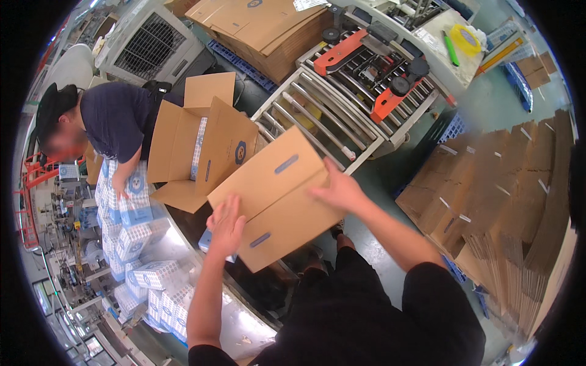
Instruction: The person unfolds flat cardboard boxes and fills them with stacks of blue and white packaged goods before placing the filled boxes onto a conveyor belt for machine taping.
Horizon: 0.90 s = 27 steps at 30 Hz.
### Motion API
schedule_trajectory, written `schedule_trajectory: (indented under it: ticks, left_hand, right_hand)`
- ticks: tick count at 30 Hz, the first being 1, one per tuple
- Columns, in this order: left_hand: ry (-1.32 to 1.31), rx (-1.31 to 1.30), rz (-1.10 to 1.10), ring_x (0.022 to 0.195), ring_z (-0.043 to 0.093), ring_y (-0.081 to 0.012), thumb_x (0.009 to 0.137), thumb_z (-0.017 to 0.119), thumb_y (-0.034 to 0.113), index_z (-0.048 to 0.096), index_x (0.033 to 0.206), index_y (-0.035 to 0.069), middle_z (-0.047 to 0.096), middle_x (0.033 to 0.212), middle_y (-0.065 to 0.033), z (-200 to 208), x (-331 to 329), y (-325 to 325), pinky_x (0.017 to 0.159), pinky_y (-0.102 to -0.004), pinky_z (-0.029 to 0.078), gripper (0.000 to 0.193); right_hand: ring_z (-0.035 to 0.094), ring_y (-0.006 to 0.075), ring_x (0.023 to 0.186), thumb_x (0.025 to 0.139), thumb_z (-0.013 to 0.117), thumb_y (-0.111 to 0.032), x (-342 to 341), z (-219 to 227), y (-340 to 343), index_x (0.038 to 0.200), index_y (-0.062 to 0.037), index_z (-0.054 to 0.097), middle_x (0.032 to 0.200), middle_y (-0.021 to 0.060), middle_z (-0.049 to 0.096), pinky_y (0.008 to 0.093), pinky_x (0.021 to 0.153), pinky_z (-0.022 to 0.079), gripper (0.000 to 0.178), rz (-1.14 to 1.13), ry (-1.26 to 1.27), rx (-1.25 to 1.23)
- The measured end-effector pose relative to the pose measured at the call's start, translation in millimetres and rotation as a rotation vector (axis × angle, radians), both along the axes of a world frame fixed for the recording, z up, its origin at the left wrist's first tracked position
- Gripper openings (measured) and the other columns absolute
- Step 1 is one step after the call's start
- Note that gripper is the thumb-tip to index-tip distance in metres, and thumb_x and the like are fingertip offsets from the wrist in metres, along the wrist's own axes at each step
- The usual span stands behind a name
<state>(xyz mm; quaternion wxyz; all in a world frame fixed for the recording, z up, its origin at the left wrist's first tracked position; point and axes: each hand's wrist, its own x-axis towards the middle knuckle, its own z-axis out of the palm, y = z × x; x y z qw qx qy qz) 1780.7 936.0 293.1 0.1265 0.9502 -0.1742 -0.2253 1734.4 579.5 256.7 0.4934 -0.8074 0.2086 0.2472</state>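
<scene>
Between my two hands is a brown cardboard box, tilted, its two flaps meeting along a middle seam and each bearing an oblong mark. My left hand grips the box's left edge, fingers bent over it. On the opposite edge my right hand has its thumb on the upper face; its other fingers are mostly hidden behind the side. Just beyond, to the left, an open cardboard carton stands with flaps spread and a white and blue pack inside.
A co-worker reaches over white and blue packs stacked on a metal table. Ahead lies a roller conveyor with a taping machine. Flattened cartons are piled at right and at the back.
</scene>
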Motion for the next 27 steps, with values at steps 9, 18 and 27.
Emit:
schedule_trajectory:
  ticks: [9, 18, 27]
  left_hand:
    - [-0.345, -0.205, 0.647, 0.153, 0.028, -0.0348, 0.11, 0.034, 0.039, 0.029, 0.161, 0.005, 0.029, 0.166, -0.0199, -99.6, -11.7, 166.2, 0.125, -0.0481, 0.022, 0.062]
    - [0.663, -1.391, 1.228, 0.146, 0.042, -0.0344, 0.101, 0.036, 0.073, 0.027, 0.162, 0.008, 0.034, 0.164, -0.016, -118.2, -83.4, 74.9, 0.117, -0.0507, 0.037, 0.089]
    - [0.167, -0.862, 0.746, 0.142, 0.045, -0.0283, 0.089, 0.072, 0.01, 0.025, 0.161, 0.003, 0.045, 0.153, -0.0223, -74.4, -81.8, -11.2, 0.117, -0.0376, 0.037, 0.086]
  right_hand:
    - [0.061, 0.0215, 0.123, 0.098, 0.065, -0.038, -67.2, -299.2, 53.2, 0.131, 0.0025, 0.064, 0.131, 0.0134, 0.067, 0.0376, 0.106, 0.046, 0.052, -0.452, 0.134, 0.343]
    - [0.069, 0.0175, 0.102, 0.096, 0.061, -0.006, -21.5, 31.7, -59.9, 0.127, 0.0016, 0.057, 0.108, 0.0074, 0.073, 0.0329, 0.093, 0.054, 0.032, -0.19, -0.47, 0.532]
    - [0.062, 0.0401, 0.113, 0.076, 0.08, -0.03, -61.8, 28.5, 171.4, 0.13, -0.0052, 0.059, 0.111, 0.022, 0.065, 0.0496, 0.095, 0.051, 0.063, 0.703, -0.704, -0.068]
